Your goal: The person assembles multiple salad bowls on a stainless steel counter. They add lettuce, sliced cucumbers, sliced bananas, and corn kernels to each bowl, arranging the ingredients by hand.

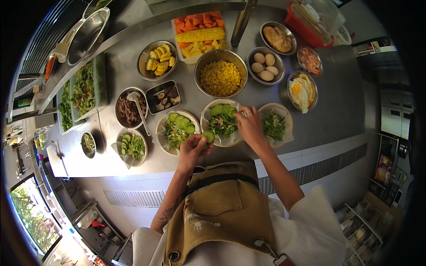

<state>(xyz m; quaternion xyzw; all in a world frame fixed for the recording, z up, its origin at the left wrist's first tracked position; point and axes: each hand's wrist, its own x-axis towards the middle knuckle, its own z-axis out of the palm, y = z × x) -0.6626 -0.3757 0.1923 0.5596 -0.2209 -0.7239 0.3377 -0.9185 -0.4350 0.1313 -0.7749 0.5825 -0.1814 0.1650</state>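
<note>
My left hand (191,150) is closed round several cucumber slices (207,136), held just above the near edge of the counter between two paper-lined salad bowls. My right hand (250,125) reaches over the right rim of the middle salad bowl (222,128), its fingertips pinched beside the row of cucumber slices (222,109) there. Whatever those fingertips hold is hidden. Green leaves lie below that row. To its left, another salad bowl (176,138) has cucumber slices over shredded greens. Farthest right, a bowl of leaves (274,126) shows no cucumber, partly behind my right hand.
Beyond the salads stand bowls of corn kernels (220,77), eggs (265,66), corn pieces (160,61) and fried eggs (302,91). A spoon (141,111) rests in a bowl of dark grains (128,111). An upright metal post (243,24) rises at the back.
</note>
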